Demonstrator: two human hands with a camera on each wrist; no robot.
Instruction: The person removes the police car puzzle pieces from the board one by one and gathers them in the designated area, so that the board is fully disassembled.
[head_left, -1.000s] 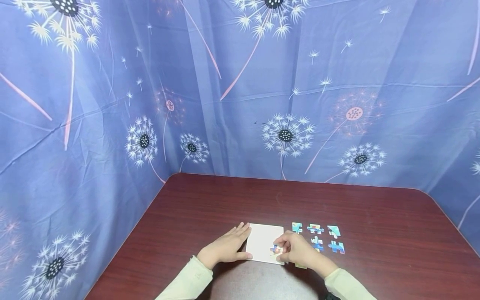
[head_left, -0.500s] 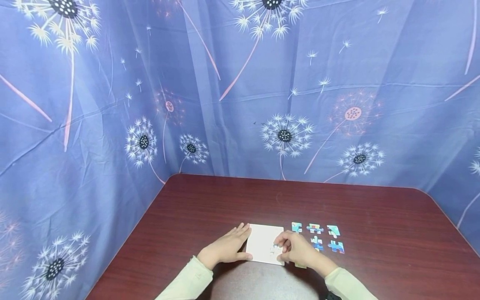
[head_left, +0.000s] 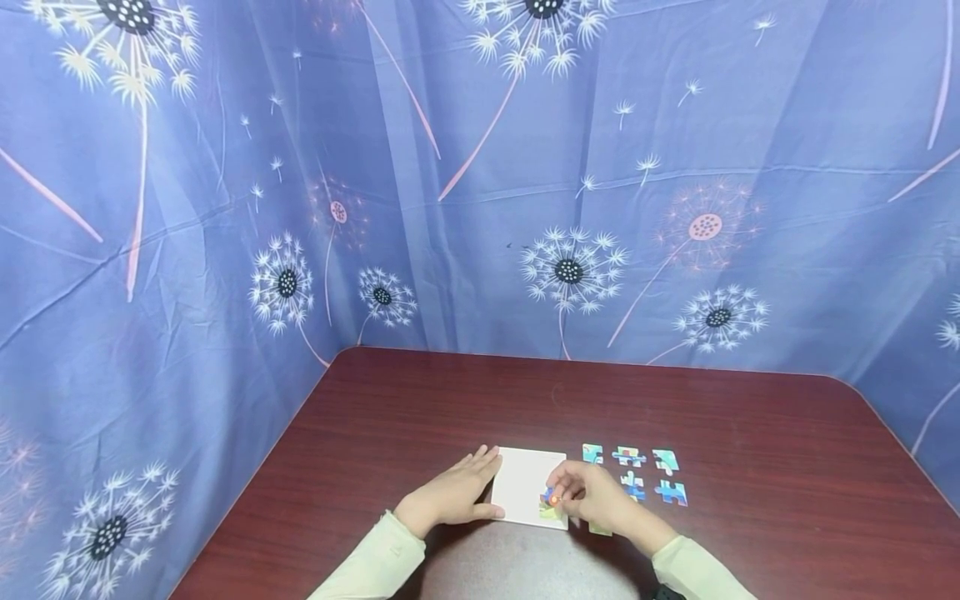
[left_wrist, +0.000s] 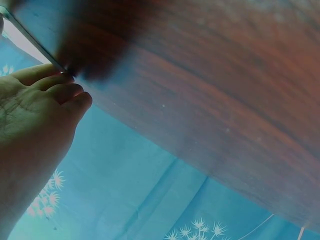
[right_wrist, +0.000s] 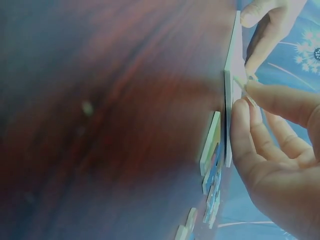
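Observation:
A white square board lies on the table in the head view. My left hand rests along its left edge, fingers straight, with fingertips and thumb at the rim. Over the board's near right corner, my right hand pinches a jigsaw puzzle piece printed in green, blue and orange. The right wrist view shows this puzzle piece thin and tilted between thumb and fingers, close over the board. The right fingers hide part of the piece.
Several loose puzzle pieces lie in rough rows right of the board. One green piece sits partly under the right hand. The dark red wooden table ends at a blue dandelion-print curtain.
The piece in my right hand has tilted, its glare giving way to green and orange print. The right thumb has shifted slightly up and right. My left hand stays in place.

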